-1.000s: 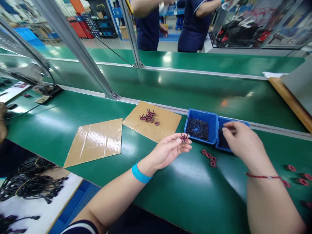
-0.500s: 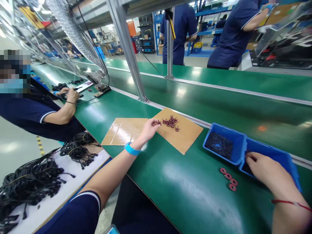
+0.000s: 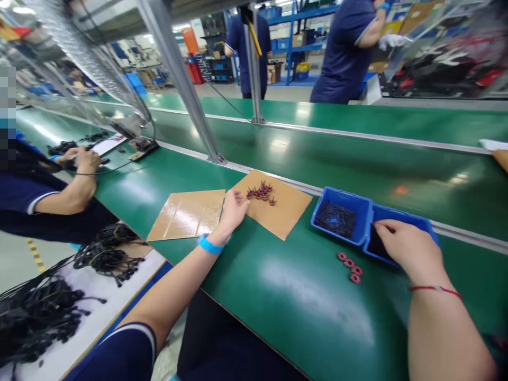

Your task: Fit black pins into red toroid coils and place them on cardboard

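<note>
My left hand (image 3: 234, 211), in a blue wristband, is at the left edge of a brown cardboard sheet (image 3: 283, 214). Its fingers are slightly curled and apart, right beside a cluster of small dark-red rings with upright prongs (image 3: 260, 191); I see nothing held in it. My right hand (image 3: 415, 251) reaches into the right blue bin (image 3: 423, 225). Its thumb and index finger are drawn together, and the fingertips are partly hidden among dark contents. Several red toothed-looking rings (image 3: 350, 264) lie touching in a short row on the green bench, in front of the left blue bin (image 3: 343, 198).
Small black pieces (image 3: 335, 218) fill the left bin's bottom. Another cardboard sheet (image 3: 186, 214) lies left of my hand. Bundled black cables (image 3: 43, 323) lie on a lower white surface. A metal post (image 3: 186, 90) rises behind the bench (image 3: 293, 296). A co-worker's hands (image 3: 85, 159) work at the left.
The view has swung right, shifting the scene leftward. The dark-red ring in my left fingers now stands with the cluster, and those fingers have loosened. My right hand stays in the right bin.
</note>
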A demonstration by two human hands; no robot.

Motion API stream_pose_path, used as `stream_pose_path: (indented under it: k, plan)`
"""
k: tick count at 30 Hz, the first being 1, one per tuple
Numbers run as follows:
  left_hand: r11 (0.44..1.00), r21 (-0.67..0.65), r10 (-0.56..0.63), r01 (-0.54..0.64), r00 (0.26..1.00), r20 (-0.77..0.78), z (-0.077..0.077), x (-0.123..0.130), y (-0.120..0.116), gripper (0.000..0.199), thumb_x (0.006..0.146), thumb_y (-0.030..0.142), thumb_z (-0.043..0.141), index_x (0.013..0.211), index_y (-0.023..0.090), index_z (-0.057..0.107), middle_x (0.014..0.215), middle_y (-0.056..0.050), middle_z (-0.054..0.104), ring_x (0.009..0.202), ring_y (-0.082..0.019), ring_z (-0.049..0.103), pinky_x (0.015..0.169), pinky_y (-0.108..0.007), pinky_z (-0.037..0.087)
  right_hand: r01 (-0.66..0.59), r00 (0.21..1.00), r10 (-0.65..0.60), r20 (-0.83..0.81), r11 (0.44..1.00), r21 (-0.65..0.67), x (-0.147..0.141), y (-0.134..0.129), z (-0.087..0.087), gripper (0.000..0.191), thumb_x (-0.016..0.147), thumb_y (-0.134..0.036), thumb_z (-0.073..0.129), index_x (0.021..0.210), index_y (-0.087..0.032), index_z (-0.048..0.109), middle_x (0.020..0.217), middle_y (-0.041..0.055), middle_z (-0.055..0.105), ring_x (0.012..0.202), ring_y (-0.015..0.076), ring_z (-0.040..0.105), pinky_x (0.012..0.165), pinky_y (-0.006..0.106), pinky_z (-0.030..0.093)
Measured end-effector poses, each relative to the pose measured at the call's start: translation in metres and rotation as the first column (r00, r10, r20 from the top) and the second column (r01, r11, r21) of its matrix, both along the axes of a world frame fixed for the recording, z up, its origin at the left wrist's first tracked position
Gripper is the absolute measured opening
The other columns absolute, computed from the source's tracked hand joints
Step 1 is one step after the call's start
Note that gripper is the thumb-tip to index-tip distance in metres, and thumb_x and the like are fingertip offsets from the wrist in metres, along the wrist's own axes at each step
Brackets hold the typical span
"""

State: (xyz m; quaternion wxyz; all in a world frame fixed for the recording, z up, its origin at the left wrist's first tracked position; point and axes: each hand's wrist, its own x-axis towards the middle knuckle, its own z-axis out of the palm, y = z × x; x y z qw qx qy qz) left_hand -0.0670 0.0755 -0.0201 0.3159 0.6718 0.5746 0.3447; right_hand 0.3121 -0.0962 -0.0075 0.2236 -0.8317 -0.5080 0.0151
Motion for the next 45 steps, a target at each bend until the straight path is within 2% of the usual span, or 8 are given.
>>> stream_pose_path:
  k: [4, 8, 12, 18, 25, 29, 38, 45]
  plan:
    - [0.919, -0.068, -0.385, 0.387, 0.922, 0.037, 0.003, 0.028, -0.067, 0.019, 0.079, 0.019, 0.07, 0.098, 0.02, 0.065, 0.096, -0.005, 0.066, 0.092, -0.02, 0.063, 0.089, -0.035, 0.05, 0.141, 0.989, -0.143, -0.035, 0.988, -0.061, -0.007, 0.002, 0.007, 0.029, 0.084, -0.04, 0.057, 0.089, -0.027, 0.082, 0.089, 0.0125, 0.078, 0.066, 0.0294, 0.065, 0.056, 0.04, 0.044]
    - [0.621, -0.027, -0.783, 0.784, 0.618, -0.066, -0.003, 0.076, -0.119, 0.025, 0.085, 0.024, 0.066, 0.11, 0.021, 0.068, 0.11, -0.01, 0.066, 0.106, -0.026, 0.061, 0.097, -0.042, 0.049, 0.224, 0.968, -0.23, -0.1, 0.972, -0.067, -0.015, 0.002, 0.018, 0.028, 0.082, -0.038, 0.055, 0.091, -0.024, 0.078, 0.098, 0.0143, 0.077, 0.085, 0.0357, 0.068, 0.069, 0.047, 0.049]
    - [0.659, -0.029, -0.739, 0.752, 0.64, -0.209, -0.012, 0.123, -0.135, 0.039, 0.086, 0.026, 0.066, 0.124, 0.016, 0.062, 0.112, -0.014, 0.064, 0.108, -0.032, 0.059, 0.098, -0.049, 0.046, 0.236, 0.949, -0.231, -0.212, 0.972, -0.004, -0.019, -0.001, 0.03, 0.016, 0.078, -0.034, 0.059, 0.08, -0.023, 0.07, 0.09, 0.0123, 0.076, 0.088, 0.0351, 0.067, 0.078, 0.05, 0.05]
    - [0.69, -0.105, -0.723, 0.716, 0.681, -0.113, -0.013, 0.15, -0.135, 0.012, 0.089, 0.017, 0.059, 0.1, 0.017, 0.064, 0.105, -0.011, 0.065, 0.111, -0.03, 0.058, 0.105, -0.051, 0.041, 0.181, 0.88, -0.066, -0.47, 0.962, 0.202, -0.032, -0.003, 0.041, 0.01, 0.077, -0.033, 0.059, 0.077, -0.023, 0.062, 0.084, 0.0079, 0.075, 0.083, 0.0256, 0.071, 0.085, 0.046, 0.056]
    - [0.634, -0.209, -0.667, 0.745, 0.663, 0.34, 0.001, 0.12, -0.116, 0.009, 0.089, 0.017, 0.059, 0.098, 0.017, 0.055, 0.098, -0.006, 0.069, 0.09, -0.015, 0.067, 0.086, -0.032, 0.053, 0.066, 0.685, 0.203, -0.7, 0.939, 0.337, -0.073, -0.019, 0.057, 0.011, 0.077, -0.031, 0.068, 0.074, -0.023, 0.061, 0.087, 0.0074, 0.078, 0.08, 0.0211, 0.076, 0.074, 0.035, 0.062]
    - [0.534, -0.311, -0.289, 0.786, 0.515, 0.807, 0.01, 0.098, -0.109, 0.025, 0.074, 0.021, 0.077, 0.092, 0.015, 0.062, 0.087, -0.001, 0.066, 0.075, -0.01, 0.064, 0.079, -0.029, 0.05, 0.037, 0.586, 0.273, -0.763, 0.931, 0.362, -0.102, -0.034, 0.051, 0.014, 0.08, -0.031, 0.074, 0.075, -0.021, 0.067, 0.082, 0.0049, 0.077, 0.072, 0.0156, 0.074, 0.068, 0.026, 0.061]
    - [0.349, -0.359, -0.053, 0.866, 0.4, 0.915, 0.014, 0.083, -0.111, 0.031, 0.069, 0.026, 0.085, 0.09, 0.014, 0.065, 0.084, -0.004, 0.072, 0.072, -0.014, 0.069, 0.073, -0.029, 0.048, 0.175, 0.465, 0.307, -0.83, 0.887, 0.426, -0.134, -0.041, 0.022, 0.012, 0.084, -0.034, 0.079, 0.082, -0.023, 0.073, 0.085, 0.0016, 0.078, 0.073, 0.0112, 0.074, 0.068, 0.02, 0.06]
    - [0.436, -0.344, -0.141, 0.832, 0.44, 0.887, 0.018, 0.082, -0.112, 0.03, 0.073, 0.027, 0.085, 0.091, 0.015, 0.065, 0.081, 0.001, 0.063, 0.071, -0.009, 0.059, 0.073, -0.028, 0.045, 0.214, 0.494, 0.275, -0.825, 0.881, 0.422, -0.137, -0.051, 0.022, 0.011, 0.085, -0.034, 0.079, 0.084, -0.025, 0.074, 0.082, 0.0002, 0.078, 0.07, 0.0105, 0.074, 0.064, 0.018, 0.059]
